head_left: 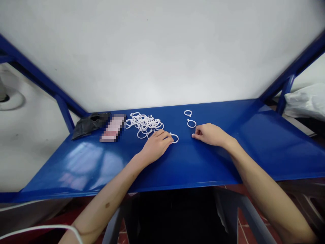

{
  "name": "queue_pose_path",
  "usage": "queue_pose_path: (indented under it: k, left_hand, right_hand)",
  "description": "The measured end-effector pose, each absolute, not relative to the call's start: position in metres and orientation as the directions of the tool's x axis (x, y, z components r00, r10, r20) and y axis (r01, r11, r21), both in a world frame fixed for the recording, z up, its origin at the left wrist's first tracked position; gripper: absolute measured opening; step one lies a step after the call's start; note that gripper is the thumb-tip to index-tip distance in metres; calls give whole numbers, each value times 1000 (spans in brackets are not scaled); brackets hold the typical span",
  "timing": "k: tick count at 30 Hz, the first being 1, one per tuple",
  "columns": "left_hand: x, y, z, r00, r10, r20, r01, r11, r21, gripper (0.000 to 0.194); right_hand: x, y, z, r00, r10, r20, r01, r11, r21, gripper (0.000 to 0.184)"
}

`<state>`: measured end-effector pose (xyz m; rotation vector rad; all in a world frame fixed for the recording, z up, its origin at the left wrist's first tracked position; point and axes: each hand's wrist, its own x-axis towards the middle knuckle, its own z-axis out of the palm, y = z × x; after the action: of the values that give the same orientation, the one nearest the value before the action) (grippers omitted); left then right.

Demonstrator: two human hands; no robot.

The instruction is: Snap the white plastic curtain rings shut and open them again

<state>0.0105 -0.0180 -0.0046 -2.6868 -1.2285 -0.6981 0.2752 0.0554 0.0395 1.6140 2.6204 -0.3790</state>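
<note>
Several white curtain rings, each with a small eyelet, lie in a tangled heap [144,123] on the blue tabletop [177,169]. My left hand [157,144] rests palm down at the heap's near right side, its fingertips on a single white ring [175,142] just right of the heap. To the right, my right hand [210,134] is closed, thumb and curled fingers together, and nothing shows between them. Close to its fingertips lies another white ring [192,127]. Behind that one is a further ring [188,110], its eyelet facing toward me.
A phone-like flat object [113,128], blurred by pixels, lies left of the heap beside a crumpled black plastic bag [88,123]. A white panel [162,54] rises behind the table between blue frame bars [285,93]. Clear plastic wrapping [307,103] sits at far right.
</note>
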Motion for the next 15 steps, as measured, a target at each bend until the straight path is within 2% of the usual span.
queue_pose_path:
  k: [7,10,13,15]
  left_hand:
    - [10,-18,-4,577,686,443,736,-672,82,17]
    - [10,-18,-5,575,689,441,737,-671,88,18]
    - [9,-18,-5,570,695,437,736,-669,104,20]
    - [9,-18,-5,568,701,432,738,-666,110,22]
  right_hand:
    - [261,50,38,-467,882,62,847,467,-254,37]
    - [268,55,40,-435,888,152,834,461,-304,27]
    - [279,62,38,-509,852,118,800,520,-300,11]
    - [283,66,34,-556,829,64,787,550,-279,12]
